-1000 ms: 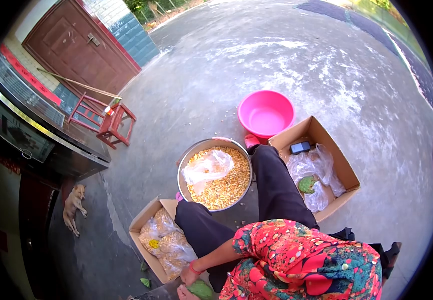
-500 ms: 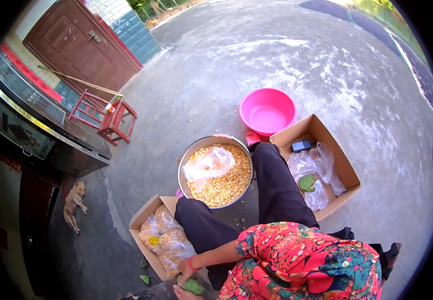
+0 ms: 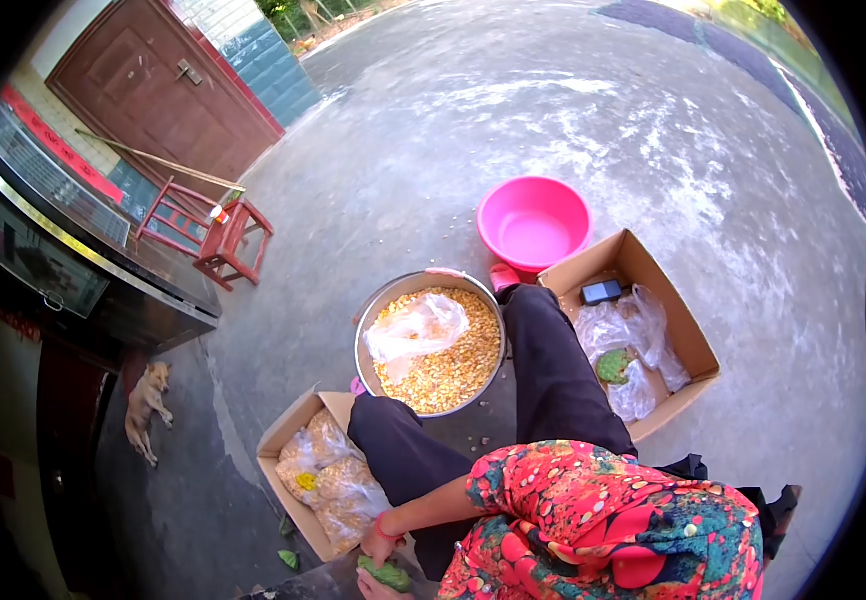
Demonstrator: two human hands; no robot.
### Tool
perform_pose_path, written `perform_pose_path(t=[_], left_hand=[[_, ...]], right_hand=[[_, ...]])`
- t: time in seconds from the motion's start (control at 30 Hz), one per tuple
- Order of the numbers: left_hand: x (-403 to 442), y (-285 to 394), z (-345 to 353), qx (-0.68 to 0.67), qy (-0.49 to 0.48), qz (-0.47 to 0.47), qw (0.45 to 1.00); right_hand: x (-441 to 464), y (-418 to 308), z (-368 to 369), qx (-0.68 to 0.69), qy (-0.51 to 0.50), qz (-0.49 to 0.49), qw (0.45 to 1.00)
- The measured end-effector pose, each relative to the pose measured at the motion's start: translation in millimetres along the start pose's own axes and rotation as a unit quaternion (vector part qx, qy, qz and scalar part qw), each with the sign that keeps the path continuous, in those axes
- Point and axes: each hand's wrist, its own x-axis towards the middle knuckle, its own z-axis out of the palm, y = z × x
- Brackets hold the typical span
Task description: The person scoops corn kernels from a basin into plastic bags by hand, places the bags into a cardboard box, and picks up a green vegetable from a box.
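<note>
My left hand [image 3: 381,592] is at the bottom edge, partly cut off, with its fingers curled round a green, leaf-like piece [image 3: 389,574] whose exact kind I cannot make out. Just above it, my right hand [image 3: 380,542], with a red band at the wrist, reaches across my left thigh. Its fingers point down and are closed at the upper end of the green piece. Beside my hands stands a cardboard box [image 3: 286,440] with clear plastic bags of yellowish kernels [image 3: 338,480] and a small yellow item [image 3: 306,481].
Before my knees stands a round metal basin [image 3: 502,345] of corn kernels [image 3: 453,365] with a plastic bag on top. A pink tub [image 3: 535,215] and a second box [image 3: 695,340] are to the right. A dog [image 3: 146,412] lies left, below a red chair [image 3: 228,240].
My right hand has shifted slightly to the right and up. My left hand has come a little higher round the green piece. The surroundings look the same.
</note>
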Motion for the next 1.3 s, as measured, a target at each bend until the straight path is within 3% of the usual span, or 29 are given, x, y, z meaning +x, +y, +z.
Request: perform_pose_path(t=[0.1,0.23,0.33,0.5,0.63,0.73,0.8,0.83,0.9,0.93,1.0,1.13,1.2,1.3], left_hand=[[0.8,-1.2,0.9,-0.002,-0.002,-0.001,1.000],[0.0,-3.5,2.9,-0.006,-0.006,-0.003,1.000],[0.1,-3.8,5.6,-0.007,-0.007,-0.003,1.000],[0.9,-5.6,10.8,-0.010,-0.014,-0.005,1.000],[1.7,-5.9,13.1,-0.011,-0.019,-0.003,1.000],[1.4,-5.6,13.5,-0.005,-0.022,-0.003,1.000],[2.0,-3.6,15.5,-0.005,-0.019,-0.003,1.000],[1.0,-4.9,15.5,-0.005,-0.019,-0.004,1.000],[-0.3,-5.8,15.6,-0.005,-0.021,-0.002,1.000],[-0.2,-5.6,16.1,-0.005,-0.021,-0.001,1.000],[-0.1,-4.8,15.5,-0.007,-0.021,0.001,1.000],[-3.8,-6.9,14.1,-0.009,-0.020,0.000,1.000],[-5.3,-7.8,13.5,-0.007,-0.020,-0.001,1.000],[-7.2,-10.2,11.5,-0.008,-0.019,0.000,1.000]], right_hand=[[1.1,0.8,-0.7,-0.059,0.026,-0.045,0.997],[-3.9,0.9,0.3,-0.024,0.002,-0.104,0.994],[-0.4,2.9,4.6,-0.025,0.045,-0.057,0.997],[-7.4,-4.1,0.8,-0.172,0.171,-0.144,0.959],[-5.9,-4.4,3.2,-0.198,0.207,-0.145,0.947],[-1.9,-6.5,2.6,-0.118,0.180,-0.180,0.960],[1.0,-7.5,2.9,0.064,0.114,-0.138,0.982],[0.6,-7.5,2.5,0.063,0.114,-0.138,0.982],[-5.1,-7.6,-0.1,0.017,0.123,-0.041,0.991],[-10.3,-7.7,0.8,0.016,0.124,-0.041,0.991],[-18.6,-8.3,5.4,-0.144,0.120,-0.063,0.980],[23.3,14.1,7.0,-0.140,0.176,-0.052,0.973],[28.2,16.5,4.0,-0.194,0.062,-0.001,0.979],[28.5,15.1,15.3,-0.192,-0.003,-0.006,0.981]])
